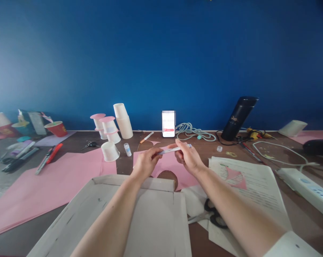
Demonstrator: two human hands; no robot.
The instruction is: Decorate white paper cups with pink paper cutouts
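Note:
A slim white pen (169,150) with a blue end lies slantwise between my two hands. My left hand (145,162) pinches its left end between thumb and fingers. My right hand (188,156) is closed around the other end, thumb on top, the blue end poking out past it. Under the hands is a pink paper sheet (183,174) with a round cut-out. Nearer to me a white cardboard box piece (158,225) lies below my left forearm. Black-handled scissors (215,214) are partly hidden by my right forearm.
White paper cups (124,126) and cup-and-pink-disc stacks (110,129) stand back left, near a glue stick (127,150). A lit phone (168,124) leans on the blue wall. Right are a black bottle (237,119), printed sheets (257,185) and a power strip (308,189).

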